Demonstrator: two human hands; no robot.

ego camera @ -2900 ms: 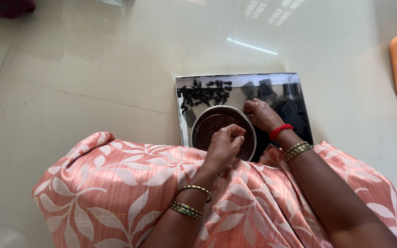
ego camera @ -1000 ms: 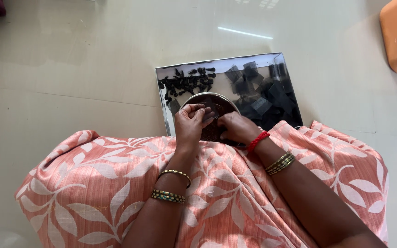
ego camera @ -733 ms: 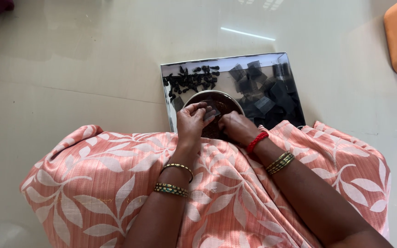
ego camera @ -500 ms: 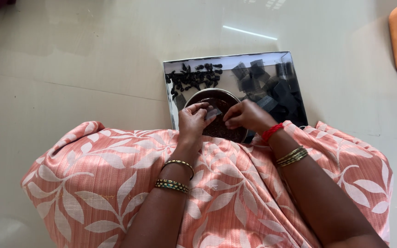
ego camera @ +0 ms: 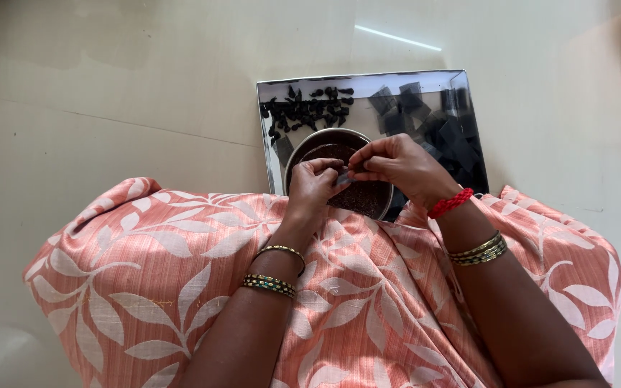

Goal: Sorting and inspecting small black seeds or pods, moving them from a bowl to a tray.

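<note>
The left hand [ego camera: 315, 181] and right hand [ego camera: 397, 167] are meeting over the round steel bowl [ego camera: 303, 145] of dark brown pulp, fingertips of both pinched together on one small dark piece [ego camera: 342, 177] between them; what exactly it is cannot be told. The bowl is sitting at the near edge of a mirrored steel tray [ego camera: 271, 154] on the pale tiled floor [ego camera: 109, 86]. Small black seeds [ego camera: 303, 109] are lying at the tray's 11 o'clock corner. The piece looks sticky and is being held over the bowl's 6 o'clock rim, so a slipping pinch could be dropping it onto the peach leaf-print cloth [ego camera: 167, 273] just below, staining it.
</note>
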